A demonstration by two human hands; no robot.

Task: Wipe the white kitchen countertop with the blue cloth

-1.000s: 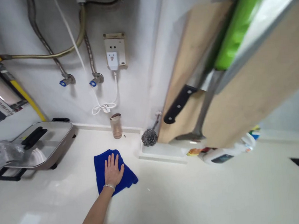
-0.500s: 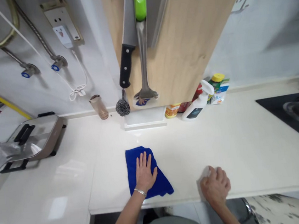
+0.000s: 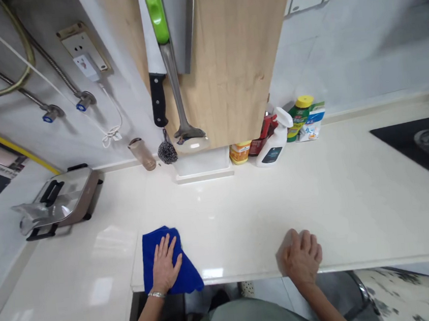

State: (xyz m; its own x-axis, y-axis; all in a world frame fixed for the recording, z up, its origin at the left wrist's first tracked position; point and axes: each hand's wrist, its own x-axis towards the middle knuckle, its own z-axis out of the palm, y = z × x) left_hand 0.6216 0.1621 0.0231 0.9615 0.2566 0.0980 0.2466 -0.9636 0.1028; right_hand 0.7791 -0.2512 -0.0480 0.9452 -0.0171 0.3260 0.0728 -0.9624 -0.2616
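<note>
My left hand [image 3: 165, 272] lies flat with its fingers stretched out on a blue cloth [image 3: 188, 271]. The cloth is spread on the white countertop [image 3: 236, 224], and its lower corner hangs slightly past the front edge. A bracelet [image 3: 157, 294] circles the left wrist. Well to the right, my right hand [image 3: 304, 261] rests on the counter near the front edge. Its fingers are curled into a loose fist, and no object shows in them.
At the back stand a white spray bottle [image 3: 276, 141], a yellow-capped green bottle [image 3: 299, 117] and a brown cup [image 3: 142, 154]. A knife [image 3: 158, 100] and a green-handled utensil [image 3: 173, 73] hang above. An electric pan [image 3: 82, 195] sits left, a black cooktop [image 3: 407, 135] right.
My left hand has slid the blue cloth leftward along the counter's front. My right hand stays in about the same spot, still curled. The view has shifted, bringing a dark sink-like corner in at lower left.
</note>
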